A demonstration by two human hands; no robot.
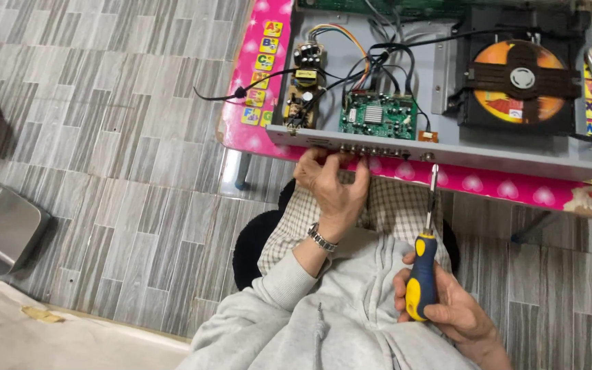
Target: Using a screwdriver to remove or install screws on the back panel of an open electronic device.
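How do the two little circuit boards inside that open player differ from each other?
The green circuit board is wider and roughly square, with a silver finned block in its middle; the yellowish circuit board is narrow and long, carrying dark, bulky parts. The green one sits beside the rear edge near the left hand; the yellowish one sits by the left wall. Both lie flat in the grey chassis, joined by wires.

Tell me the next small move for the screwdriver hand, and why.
Probably raise the screwdriver tip onto the rear panel of the opened disc player. The right hand holds it by the blue-and-yellow handle, shaft pointing up at the panel's edge, while the left hand grips the panel beside the connectors.
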